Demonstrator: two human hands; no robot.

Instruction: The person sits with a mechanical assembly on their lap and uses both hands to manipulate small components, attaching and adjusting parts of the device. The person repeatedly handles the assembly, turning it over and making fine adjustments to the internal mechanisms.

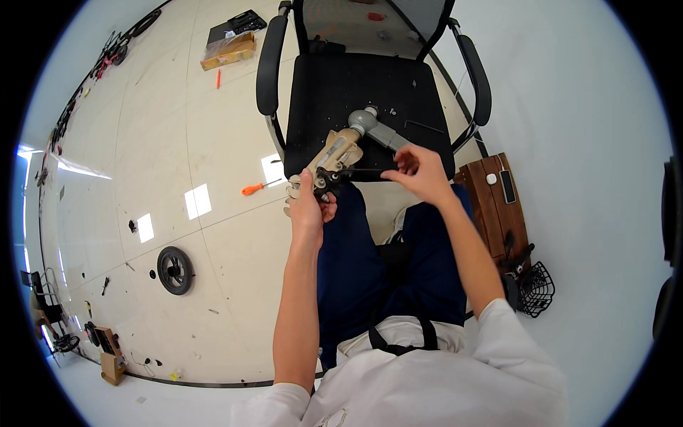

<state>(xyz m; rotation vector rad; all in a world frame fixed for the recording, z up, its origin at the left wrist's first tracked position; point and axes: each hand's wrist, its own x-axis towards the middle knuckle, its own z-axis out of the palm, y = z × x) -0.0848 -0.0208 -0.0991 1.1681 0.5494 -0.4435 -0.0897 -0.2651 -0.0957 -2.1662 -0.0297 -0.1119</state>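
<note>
My left hand [310, 212] is closed around the near end of a tan and grey jointed mechanical part [331, 153], where a black fitting with bolts [326, 181] sits. The far end, with a round grey joint and a grey arm [386, 135], rests on the black chair seat [334, 85]. My right hand [423, 173] pinches the end of a thin dark rod [368, 171], which reaches left to the black fitting; its exact kind does not show. Beyond my right hand an L-shaped hex key [424, 127] and small bolts [392, 111] lie on the seat.
Chair armrests [269, 65] flank the seat. An orange-handled screwdriver [254, 189], a black wheel [175, 270] and an opened package [229, 50] lie on the tiled floor to the left. At right stands a wooden box [484, 192] with a phone [507, 186], beside a black wire basket [536, 290].
</note>
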